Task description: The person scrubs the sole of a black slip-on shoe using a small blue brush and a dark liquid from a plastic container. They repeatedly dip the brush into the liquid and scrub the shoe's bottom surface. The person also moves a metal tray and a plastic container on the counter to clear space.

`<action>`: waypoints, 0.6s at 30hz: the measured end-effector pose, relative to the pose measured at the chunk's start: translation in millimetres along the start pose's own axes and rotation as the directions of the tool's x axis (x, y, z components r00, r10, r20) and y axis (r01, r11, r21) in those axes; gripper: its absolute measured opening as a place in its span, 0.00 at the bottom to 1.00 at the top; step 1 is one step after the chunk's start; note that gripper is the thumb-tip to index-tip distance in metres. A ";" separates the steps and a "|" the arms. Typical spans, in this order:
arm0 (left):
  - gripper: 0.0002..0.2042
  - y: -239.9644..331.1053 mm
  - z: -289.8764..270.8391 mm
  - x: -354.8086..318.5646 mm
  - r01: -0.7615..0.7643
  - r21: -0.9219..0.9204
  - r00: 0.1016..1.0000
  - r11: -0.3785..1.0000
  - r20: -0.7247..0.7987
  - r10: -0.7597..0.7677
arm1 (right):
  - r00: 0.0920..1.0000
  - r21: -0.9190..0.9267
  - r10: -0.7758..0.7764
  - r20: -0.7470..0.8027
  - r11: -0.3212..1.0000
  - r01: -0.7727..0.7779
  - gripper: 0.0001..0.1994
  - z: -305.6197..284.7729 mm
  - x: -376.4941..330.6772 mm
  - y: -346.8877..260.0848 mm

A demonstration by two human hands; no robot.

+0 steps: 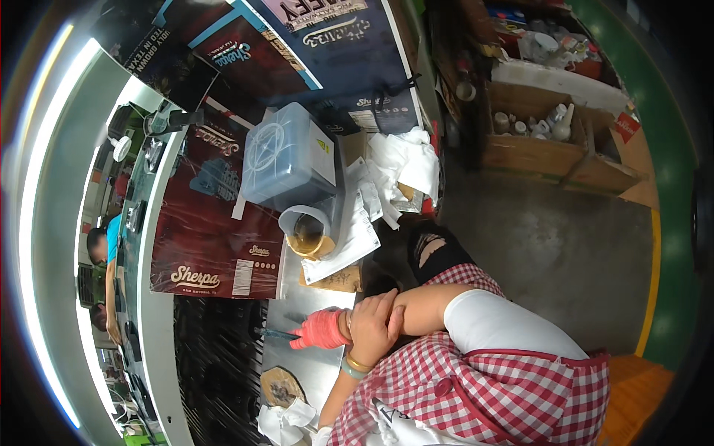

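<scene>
My right hand (321,330) lies over the bare metal tabletop (316,368), its fingers covered in a pink-red wrapping. From its tip sticks out a thin dark tool (277,333), perhaps tweezers, pointing left. My left hand (374,325), with bangles at the wrist, is closed around my right wrist. Nearer to me on the table are a round yellowish-brown piece (282,386) with a dark middle and a crumpled white cloth (285,424). Beyond my hands, a piece of brown cardboard (335,276) lies under white paper sheets (346,247).
A translucent blue-grey bin (290,156) and a tilted cup with amber contents (308,232) stand beyond my hands. Dark red cartons (216,230) line the left. Black ribbed material (219,357) borders the tabletop. Open boxes of bottles (535,130) sit on the right; another person (111,245) works far left.
</scene>
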State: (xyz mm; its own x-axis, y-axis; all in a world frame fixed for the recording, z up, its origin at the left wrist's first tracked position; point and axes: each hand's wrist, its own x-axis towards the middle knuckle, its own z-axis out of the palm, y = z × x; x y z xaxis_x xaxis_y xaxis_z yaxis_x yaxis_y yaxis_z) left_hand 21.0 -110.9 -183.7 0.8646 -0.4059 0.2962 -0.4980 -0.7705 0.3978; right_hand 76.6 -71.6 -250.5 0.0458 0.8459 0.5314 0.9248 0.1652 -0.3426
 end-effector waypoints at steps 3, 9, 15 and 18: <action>0.14 3.9 -24.0 -6.3 0.017 -0.072 1.000 0.997 0.020 -0.016 | 1.000 0.021 0.008 0.011 1.000 -0.008 0.18 6.0 1.7 -1.5; 0.14 2.9 -157.7 -36.3 0.151 -0.089 0.945 0.985 -0.280 -0.170 | 0.965 0.090 0.174 0.196 0.977 -0.194 0.17 5.6 10.4 -15.3; 0.16 -76.6 -304.6 -73.4 0.497 0.524 0.749 0.692 -0.662 -0.037 | 0.954 -0.043 0.225 0.198 0.974 -0.220 0.20 -12.2 12.0 -17.4; 0.20 -140.8 -381.6 -128.5 0.695 0.568 0.632 0.441 -0.775 0.002 | 0.963 -0.048 0.199 0.184 0.980 -0.193 0.20 -6.6 16.9 -19.0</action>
State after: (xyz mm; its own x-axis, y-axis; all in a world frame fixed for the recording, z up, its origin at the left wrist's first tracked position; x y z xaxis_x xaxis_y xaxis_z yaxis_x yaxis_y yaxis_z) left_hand -45.4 237.3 53.6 0.4938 0.1226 0.8609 0.4191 -0.9010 -0.1121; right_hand 62.4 -63.8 -229.9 0.1581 0.9405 0.3008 0.9155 -0.0255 -0.4015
